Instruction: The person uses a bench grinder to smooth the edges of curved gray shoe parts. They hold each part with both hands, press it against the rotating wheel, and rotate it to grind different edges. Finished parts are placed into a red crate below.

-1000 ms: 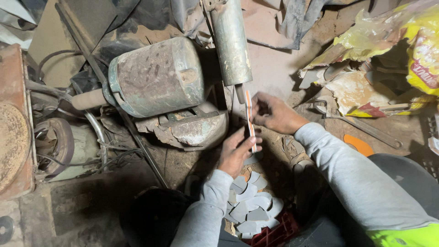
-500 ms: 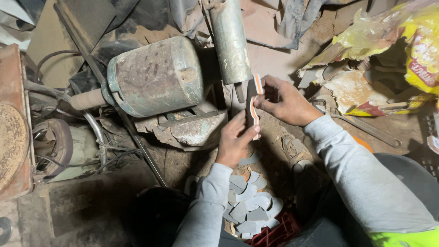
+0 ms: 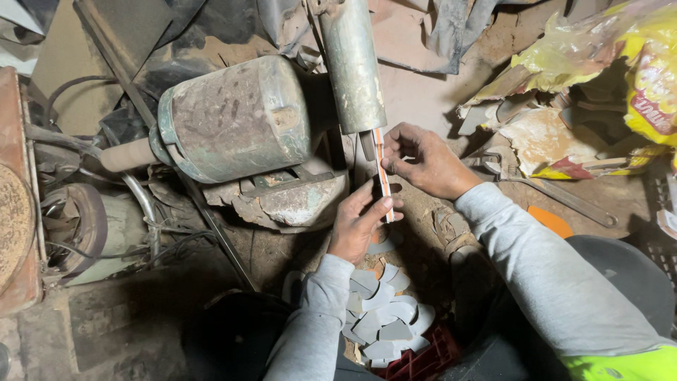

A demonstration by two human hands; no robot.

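With both hands, left (image 3: 360, 226) and right (image 3: 427, 162), clamped on the thin strip (image 3: 383, 176) mid-frame, I keep it steady under the metal cylinder (image 3: 352, 63).

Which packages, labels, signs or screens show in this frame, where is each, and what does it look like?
Yellow plastic bag: top right corner, crumpled, bright yellow with a red printed patch.
Clear plastic wrap: just left of the yellow bag, wrinkled, yellowish and see-through.
Torn wrapper: below the wrap, right of the right hand, crumpled, pale tan with a red and yellow edge.
No signs or screens in view.
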